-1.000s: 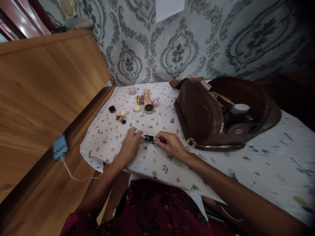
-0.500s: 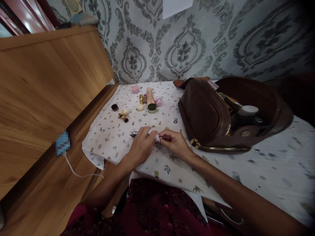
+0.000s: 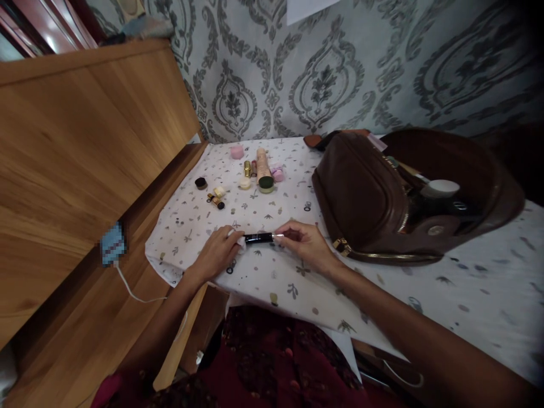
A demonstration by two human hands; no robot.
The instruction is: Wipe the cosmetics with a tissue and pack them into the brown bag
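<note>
A slim black cosmetic tube (image 3: 259, 238) with a shiny, pale right end lies level between my two hands, just over the cloth. My right hand (image 3: 306, 243) pinches that pale end between thumb and fingers. At the tube's other end my left hand (image 3: 219, 252) is closed on a crumpled white tissue (image 3: 242, 242), which touches the black part. Past my hands lie a small gold-and-black bottle (image 3: 216, 200), a cream-coloured piece (image 3: 219, 192) and a dark round jar (image 3: 200, 183).
An open brown leather bag (image 3: 361, 198) with items inside stands right of my right hand. Farther back are a peach tube (image 3: 262, 164), a gold lipstick (image 3: 247, 169), a pink jar (image 3: 237, 152) and a lilac item (image 3: 277, 172). A wooden panel (image 3: 97, 124) rises left of the table.
My left hand has moved left, away from my right, and the black tube now shows between them. Earlier the hands were close together with the tissue between them.
</note>
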